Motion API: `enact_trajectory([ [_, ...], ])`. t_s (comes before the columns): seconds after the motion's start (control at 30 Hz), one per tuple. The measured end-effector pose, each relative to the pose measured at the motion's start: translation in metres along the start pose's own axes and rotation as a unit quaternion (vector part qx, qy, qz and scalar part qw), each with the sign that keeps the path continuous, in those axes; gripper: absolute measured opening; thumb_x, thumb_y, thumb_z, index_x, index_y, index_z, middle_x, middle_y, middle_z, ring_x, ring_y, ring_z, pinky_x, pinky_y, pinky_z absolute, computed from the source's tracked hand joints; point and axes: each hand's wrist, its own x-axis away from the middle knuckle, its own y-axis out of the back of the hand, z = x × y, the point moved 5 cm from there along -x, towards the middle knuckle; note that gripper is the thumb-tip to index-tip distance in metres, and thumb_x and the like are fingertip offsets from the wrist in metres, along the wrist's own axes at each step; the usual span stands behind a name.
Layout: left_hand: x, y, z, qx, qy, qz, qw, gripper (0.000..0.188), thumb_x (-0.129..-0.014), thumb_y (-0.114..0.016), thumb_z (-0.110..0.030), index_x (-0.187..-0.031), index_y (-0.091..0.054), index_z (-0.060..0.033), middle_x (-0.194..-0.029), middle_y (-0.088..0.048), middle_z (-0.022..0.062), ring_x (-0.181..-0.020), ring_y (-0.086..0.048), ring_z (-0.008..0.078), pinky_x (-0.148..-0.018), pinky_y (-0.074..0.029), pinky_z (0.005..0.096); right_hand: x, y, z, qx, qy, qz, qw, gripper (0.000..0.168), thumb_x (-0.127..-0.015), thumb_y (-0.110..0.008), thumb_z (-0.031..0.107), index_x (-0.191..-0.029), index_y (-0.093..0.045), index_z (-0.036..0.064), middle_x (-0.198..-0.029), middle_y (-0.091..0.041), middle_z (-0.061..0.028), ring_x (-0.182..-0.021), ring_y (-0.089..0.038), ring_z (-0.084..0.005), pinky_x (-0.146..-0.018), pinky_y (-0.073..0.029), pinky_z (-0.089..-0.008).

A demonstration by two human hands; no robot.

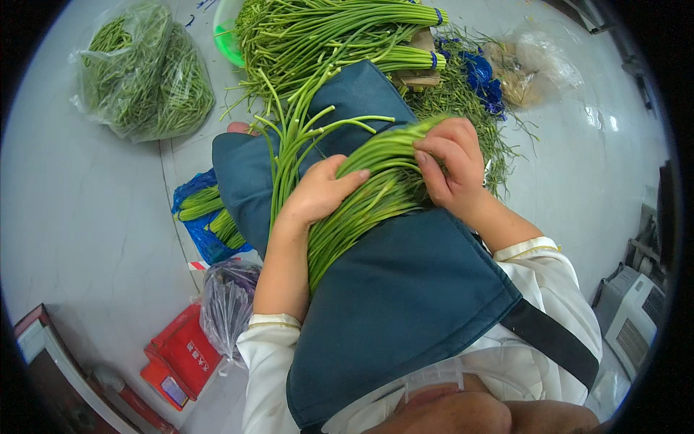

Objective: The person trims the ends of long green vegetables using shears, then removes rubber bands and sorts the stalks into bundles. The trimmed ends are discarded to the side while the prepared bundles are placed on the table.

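A thick bunch of green garlic scapes [347,228] lies across the dark teal apron [401,287] on my lap. My left hand [322,187] wraps the bunch near its middle, thumb on top. At the bunch's right end my right hand [452,160] pinches some of the scapes between thumb and fingers; the tips there are blurred. Several looser scapes [282,152] lie over the apron beyond my left wrist, pointing away from me. Farther off, more scapes [336,32] are heaped together, and blue ties [434,59] bind the ends of some bundles.
Thin green trimmings [488,135] litter the floor on the right, beside blue tying material [477,73] and a clear plastic bag [547,59]. At upper left stands a clear bag of cut green pieces [146,81]. A blue bag [211,238] holds bundles; a red box [184,347] sits lower left.
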Motion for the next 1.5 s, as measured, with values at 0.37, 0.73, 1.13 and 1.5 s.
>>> enact_trajectory([
  [0.37,0.004,0.009,-0.016,0.083,-0.045,-0.005,0.996,0.023,-0.085,-0.069,-0.016,-0.100,-0.057,-0.0021,-0.085,-0.063,0.0030,-0.072,-0.057,0.0085,-0.065,-0.048,0.0243,0.034,-0.047,0.005,0.013,0.032,0.231,0.972,0.029,-0.069,-0.074,0.013,-0.094,-0.063,0.006,-0.090,-0.059,-0.0078,-0.083,-0.056,-0.0267,-0.072,-0.046,-0.0380],
  [0.73,0.015,0.048,-0.053,0.164,-0.040,-0.009,0.986,0.038,-0.074,-0.070,0.002,-0.109,-0.057,0.0030,-0.083,-0.065,0.0055,-0.066,-0.061,0.0114,-0.061,-0.050,0.0241,0.047,-0.058,0.006,-0.004,-0.001,0.223,0.975,0.025,-0.071,-0.069,0.012,-0.093,-0.059,0.003,-0.109,-0.057,-0.0150,-0.106,-0.054,-0.0331,-0.089,-0.046,-0.0440],
  [1.13,0.008,0.061,-0.040,0.260,-0.031,-0.030,0.965,0.029,-0.083,-0.067,-0.005,-0.109,-0.055,-0.0003,-0.090,-0.062,0.0058,-0.071,-0.063,0.0158,-0.062,-0.054,0.0281,0.032,-0.014,-0.038,0.119,-0.215,0.139,0.959,0.051,-0.083,-0.066,0.020,-0.127,-0.047,0.000,-0.127,-0.046,-0.0253,-0.118,-0.044,-0.0402,-0.102,-0.036,-0.0450],
  [1.5,0.008,0.068,-0.031,0.269,-0.043,0.019,0.962,0.041,-0.076,-0.072,-0.003,-0.113,-0.054,0.0010,-0.085,-0.063,0.0058,-0.074,-0.064,0.0151,-0.059,-0.052,0.0249,-0.013,0.045,-0.049,0.284,-0.188,0.076,0.937,0.022,-0.083,-0.055,0.001,-0.103,-0.064,0.002,-0.087,-0.065,-0.0190,-0.080,-0.062,-0.0368,-0.068,-0.048,-0.0429],
])
